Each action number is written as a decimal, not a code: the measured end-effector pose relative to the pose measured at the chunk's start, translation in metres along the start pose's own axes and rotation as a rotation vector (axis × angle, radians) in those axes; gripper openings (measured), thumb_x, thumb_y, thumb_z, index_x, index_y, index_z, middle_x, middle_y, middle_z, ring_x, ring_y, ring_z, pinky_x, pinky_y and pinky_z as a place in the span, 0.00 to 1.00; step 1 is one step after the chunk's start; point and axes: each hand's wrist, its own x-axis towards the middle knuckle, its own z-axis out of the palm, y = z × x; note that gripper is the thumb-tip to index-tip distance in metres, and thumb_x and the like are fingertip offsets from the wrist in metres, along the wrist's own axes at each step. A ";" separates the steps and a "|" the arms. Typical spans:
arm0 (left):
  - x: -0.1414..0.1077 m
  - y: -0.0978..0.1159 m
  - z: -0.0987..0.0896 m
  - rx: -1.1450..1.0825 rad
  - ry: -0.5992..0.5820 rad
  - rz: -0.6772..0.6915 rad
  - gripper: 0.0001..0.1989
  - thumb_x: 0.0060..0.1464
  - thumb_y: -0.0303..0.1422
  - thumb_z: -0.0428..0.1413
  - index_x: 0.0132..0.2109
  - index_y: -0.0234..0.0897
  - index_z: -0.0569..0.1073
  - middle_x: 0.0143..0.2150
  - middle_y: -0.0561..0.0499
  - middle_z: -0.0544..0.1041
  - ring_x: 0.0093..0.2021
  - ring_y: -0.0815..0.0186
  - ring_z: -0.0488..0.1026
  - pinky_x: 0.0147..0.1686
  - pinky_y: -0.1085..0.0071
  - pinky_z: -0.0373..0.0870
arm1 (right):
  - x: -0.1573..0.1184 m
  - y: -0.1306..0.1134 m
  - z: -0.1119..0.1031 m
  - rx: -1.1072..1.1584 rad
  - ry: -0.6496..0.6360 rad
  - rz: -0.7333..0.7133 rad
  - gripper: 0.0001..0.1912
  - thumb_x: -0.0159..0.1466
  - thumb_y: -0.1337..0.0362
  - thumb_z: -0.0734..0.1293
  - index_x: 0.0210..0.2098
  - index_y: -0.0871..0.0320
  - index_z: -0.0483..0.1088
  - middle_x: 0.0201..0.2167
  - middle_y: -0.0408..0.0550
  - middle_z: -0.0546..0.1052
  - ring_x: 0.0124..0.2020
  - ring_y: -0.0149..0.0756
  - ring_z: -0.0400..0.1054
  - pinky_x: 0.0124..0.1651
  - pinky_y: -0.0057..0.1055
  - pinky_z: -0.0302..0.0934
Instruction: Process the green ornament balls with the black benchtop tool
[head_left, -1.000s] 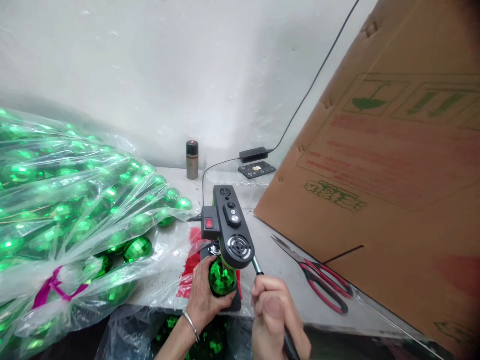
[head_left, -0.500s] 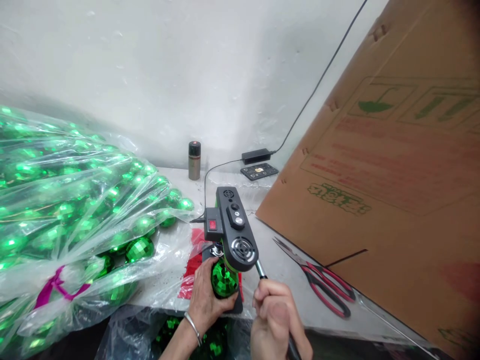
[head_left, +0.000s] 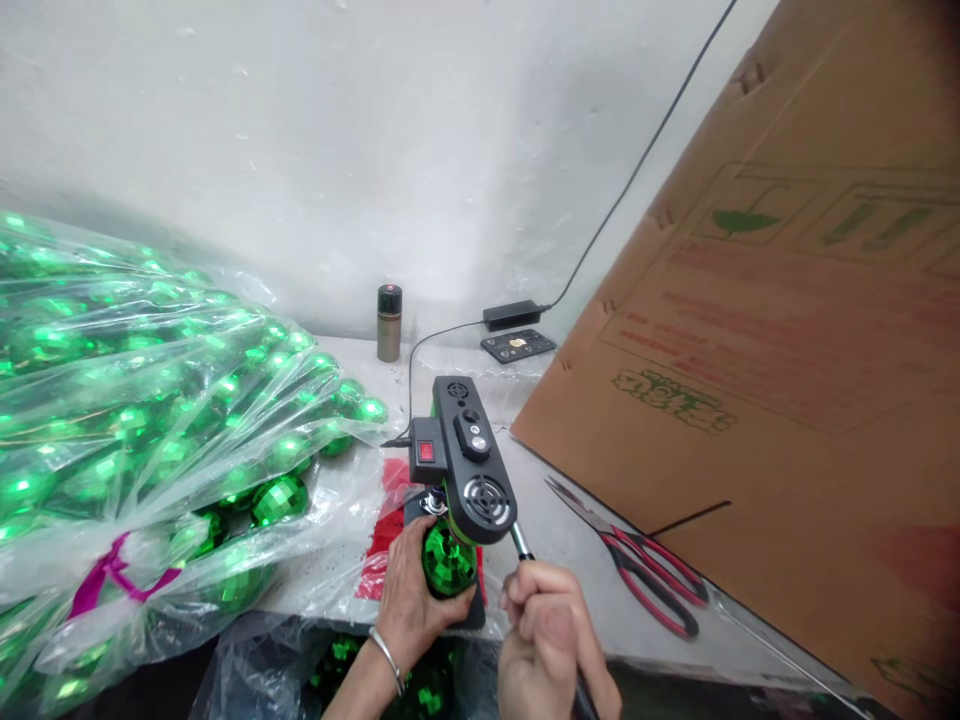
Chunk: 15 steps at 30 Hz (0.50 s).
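My left hand (head_left: 411,582) is wrapped round a shiny green mirrored ball (head_left: 448,562), thumb beneath it and fingers along its left side. The ball sits under the front end of a black bench machine (head_left: 475,455) with a red switch and round vents. My right hand (head_left: 553,635) is closed round the dark grip of the machine's lever (head_left: 523,541), whose metal rod runs up to the machine's right side. Under the machine lie its black base plate (head_left: 471,616) and a red cloth or sheet (head_left: 382,552). The ball's contact point with the machine is hidden.
A clear plastic bag (head_left: 150,400) of green balls, tied with a purple ribbon (head_left: 112,578), fills the left. Red-handled scissors (head_left: 637,565) lie right of my right hand, against a large cardboard box (head_left: 750,330). Behind stand a bottle (head_left: 388,324), a power adapter (head_left: 514,315) and a phone (head_left: 517,345).
Almost nothing differs. Both hands keep their holds on the ball and the lever, and the machine has not visibly moved.
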 end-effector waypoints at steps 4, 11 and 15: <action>0.000 -0.001 0.001 0.000 0.003 0.013 0.37 0.42 0.35 0.71 0.61 0.36 0.74 0.56 0.36 0.85 0.56 0.39 0.85 0.58 0.38 0.83 | 0.002 0.002 0.002 0.018 -0.019 -0.023 0.22 0.77 0.69 0.62 0.25 0.55 0.64 0.25 0.40 0.70 0.23 0.27 0.65 0.24 0.25 0.59; 0.001 -0.001 0.001 0.014 -0.005 0.017 0.37 0.44 0.36 0.71 0.62 0.37 0.73 0.55 0.36 0.85 0.56 0.40 0.84 0.57 0.39 0.83 | 0.000 0.001 0.004 0.011 0.011 0.024 0.22 0.78 0.66 0.62 0.25 0.55 0.65 0.25 0.39 0.69 0.22 0.27 0.63 0.24 0.25 0.58; 0.001 -0.001 0.002 0.015 0.002 0.020 0.37 0.43 0.35 0.71 0.62 0.37 0.73 0.54 0.36 0.85 0.55 0.41 0.84 0.56 0.40 0.83 | -0.002 0.003 0.002 0.002 -0.010 0.026 0.23 0.78 0.65 0.62 0.25 0.55 0.67 0.26 0.39 0.70 0.23 0.27 0.63 0.24 0.25 0.59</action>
